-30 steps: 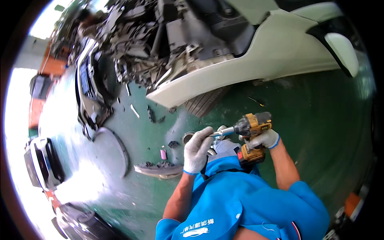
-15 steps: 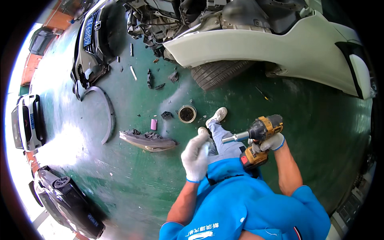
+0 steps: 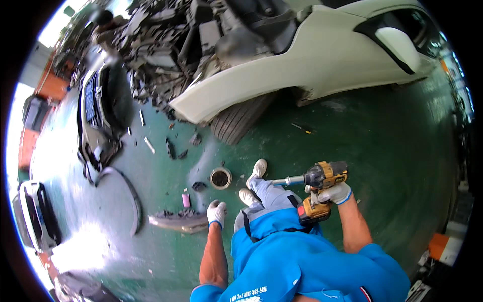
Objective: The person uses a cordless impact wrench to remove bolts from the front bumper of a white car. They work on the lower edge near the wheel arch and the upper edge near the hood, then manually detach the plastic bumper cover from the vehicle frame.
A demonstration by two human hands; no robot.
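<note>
Where the gloved right hand (image 3: 333,194) sits, between three and four o'clock in view, its fingers are clamped on the grip of a yellow-and-black impact driver (image 3: 326,175), silver socket (image 3: 289,180) toward nine o'clock. Gloved left hand (image 3: 217,213) at seven o'clock, fingers curled; cannot tell whether they are together or hold anything. Relative to left hand: round container (image 3: 230,179) on the green floor (image 3: 382,151) at twelve o'clock, curved car part (image 3: 181,224) at nine; pale fender (image 3: 256,78) at eleven o'clock from the impact driver.

Blue short-sleeved shirt (image 3: 322,256), white blue-cuffed gloves (image 3: 217,213)
</note>
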